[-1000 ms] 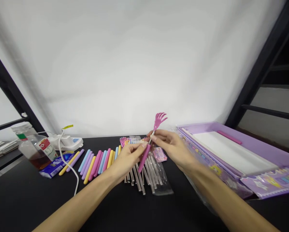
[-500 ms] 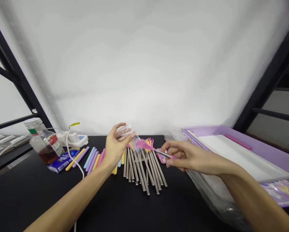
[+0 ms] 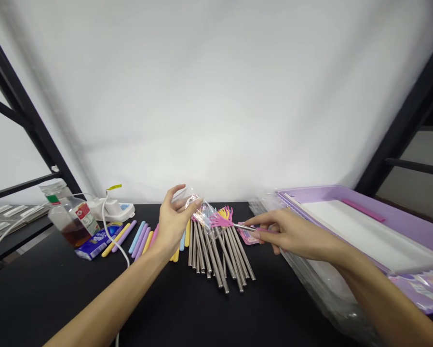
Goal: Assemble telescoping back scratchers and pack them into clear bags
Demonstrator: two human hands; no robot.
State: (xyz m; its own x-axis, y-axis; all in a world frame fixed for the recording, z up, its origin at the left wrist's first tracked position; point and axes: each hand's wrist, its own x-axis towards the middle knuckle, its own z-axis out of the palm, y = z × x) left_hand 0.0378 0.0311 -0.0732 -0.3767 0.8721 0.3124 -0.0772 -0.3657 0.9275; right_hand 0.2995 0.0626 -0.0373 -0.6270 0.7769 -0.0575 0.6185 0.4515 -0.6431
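Observation:
Between its thumb and fingers, my left hand (image 3: 178, 217) pinches a small clear plastic bag (image 3: 198, 208), which shines in the light. My right hand (image 3: 279, 230) grips a pink back scratcher (image 3: 222, 220) by its metal rod near the handle. Its hand-shaped head points left, close to the bag's lower end; I cannot tell whether it is inside. Beneath both hands lies a fanned pile of metal rods (image 3: 220, 260) with pink, yellow and blue claw heads at the far end. A small pink printed card (image 3: 248, 235) lies beside the pile, partly behind my right fingers.
Several pastel handle tubes (image 3: 141, 239) lie left of my left hand. Farther left are a blue packet (image 3: 97, 242), a bottle of brown liquid (image 3: 74, 221), and a power strip (image 3: 124, 211) with a white cable (image 3: 110, 236). A purple tray (image 3: 306, 193) and plastic bags (image 3: 310, 289) occupy the right side.
The pink back scratcher's head has come into sharper view, slightly right of before. The clear bag now hangs farther down from my left fingers. The whole view has shifted slightly.

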